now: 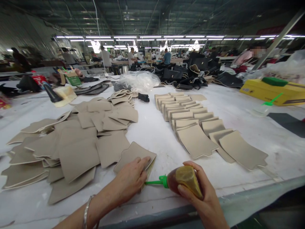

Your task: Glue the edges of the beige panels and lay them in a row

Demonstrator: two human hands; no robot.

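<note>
My left hand (133, 173) grips a beige leather-like piece (132, 152) near the table's front edge. Its fingers lie over the top, and the piece's right edge is lifted, baring a yellowish underside. Wrapped in my right hand (206, 194) is a squeeze glue bottle (177, 179) with brownish-yellow contents, tilted on its side. The bottle's green nozzle (153, 182) points left, its tip beside my left thumb at the lifted edge. A loose pile of similar beige pieces (78, 146) spreads on the left. Overlapping rows of beige pieces (196, 140) lie on the right.
The white-covered table (152, 127) ends in a front edge close to me. A small black object (143, 97) sits between pile and rows. Farther back are clear plastic wrap (140, 79), black bags (176, 73) and a yellow box (274, 90). Other people work in the background.
</note>
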